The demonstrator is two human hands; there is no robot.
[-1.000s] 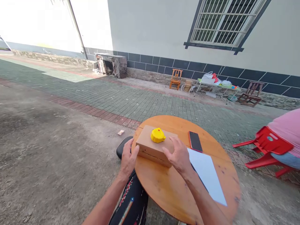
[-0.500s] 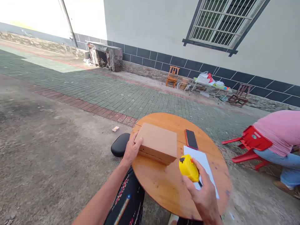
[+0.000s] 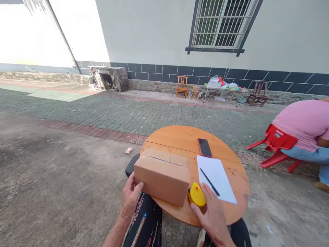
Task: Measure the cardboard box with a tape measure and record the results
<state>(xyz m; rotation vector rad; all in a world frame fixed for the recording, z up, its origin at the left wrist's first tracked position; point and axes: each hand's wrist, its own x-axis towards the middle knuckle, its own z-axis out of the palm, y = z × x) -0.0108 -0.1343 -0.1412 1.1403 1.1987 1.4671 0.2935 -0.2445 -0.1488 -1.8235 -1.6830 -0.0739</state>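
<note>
A brown cardboard box (image 3: 161,176) stands at the near edge of a round wooden table (image 3: 180,137). My left hand (image 3: 130,197) grips the box's left end, fingers curled round its corner. My right hand (image 3: 212,214) is closed on a yellow tape measure (image 3: 196,195), which rests on the table against the box's right end.
A white sheet (image 3: 217,178) with a black pen (image 3: 209,177) lies right of the box, a dark phone (image 3: 204,147) behind it. A black stool (image 3: 131,164) stands left of the table. A person in pink sits on a red chair (image 3: 279,145) at right.
The box has been pulled toward me to the table's near edge. My right hand lifted the tape measure off the box top and brought it down beside the box's right end.
</note>
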